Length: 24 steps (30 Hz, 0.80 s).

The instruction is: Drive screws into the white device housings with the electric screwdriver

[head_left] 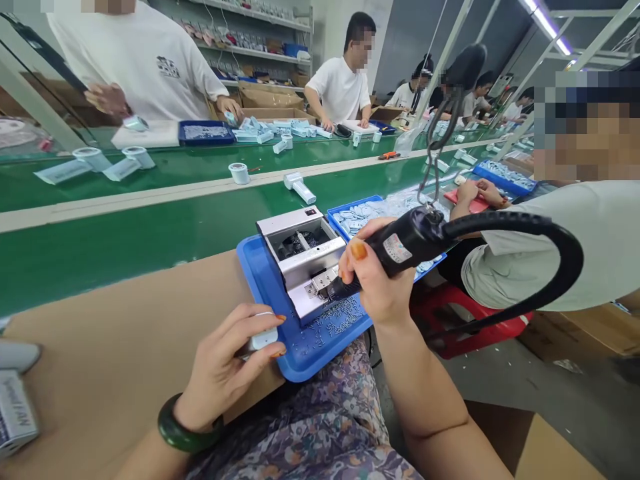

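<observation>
My left hand (225, 363) grips a small white plastic part (263, 339) between its fingers and thumb, just left of a blue plastic tray (305, 357). My right hand (373, 273) is closed around a black electric screwdriver (415, 243), whose thick black cord (550, 230) curves away to the right. The screwdriver's tip touches a small metal fixture (320, 283) on the front of a silver screw-feeding machine (300, 243). That machine stands in the tray, among many small loose screws (340, 320).
A cardboard sheet (110, 373) covers the bench in front of me. Beyond lies a green conveyor belt (150, 247) with white parts on it. A blue tray of white parts (355, 217) sits nearby. A seated co-worker (550, 253) is on my right; others work across the belt.
</observation>
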### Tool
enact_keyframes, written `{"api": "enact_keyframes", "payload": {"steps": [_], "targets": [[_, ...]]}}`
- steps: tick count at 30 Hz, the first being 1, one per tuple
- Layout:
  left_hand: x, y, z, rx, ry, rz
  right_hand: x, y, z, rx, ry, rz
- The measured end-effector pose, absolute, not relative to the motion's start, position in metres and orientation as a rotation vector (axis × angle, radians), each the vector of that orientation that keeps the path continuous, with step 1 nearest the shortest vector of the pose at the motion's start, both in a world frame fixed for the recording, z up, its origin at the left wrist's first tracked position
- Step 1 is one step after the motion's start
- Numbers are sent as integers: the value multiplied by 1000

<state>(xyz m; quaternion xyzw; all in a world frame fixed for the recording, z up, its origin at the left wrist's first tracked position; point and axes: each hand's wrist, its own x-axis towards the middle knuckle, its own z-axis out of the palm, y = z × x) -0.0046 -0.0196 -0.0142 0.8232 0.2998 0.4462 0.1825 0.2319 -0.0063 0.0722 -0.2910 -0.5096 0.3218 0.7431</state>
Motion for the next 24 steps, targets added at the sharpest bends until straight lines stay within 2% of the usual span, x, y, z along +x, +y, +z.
{"api": "enact_keyframes", "payload": {"steps": [4, 8, 13, 17, 20, 24], "targets": [[-15, -19, -15, 2290, 764, 1206, 232, -7, 73, -698, -1129, 752], [-32, -25, -20, 2326, 886, 1120, 235, -16, 78, -745, -1144, 848], [-30, -32, -24, 2173, 961, 1317, 234, -25, 91, -533, -969, 893], [-15, -28, -29, 2042, 711, 1500, 233, -19, 97, -548, -1002, 738], [-15, -25, -35, 1927, 711, 1460, 237, -13, 93, -592, -1096, 569], [-23, -23, -42, 1790, 679, 1370, 239, -9, 84, -582, -1124, 585]]}}
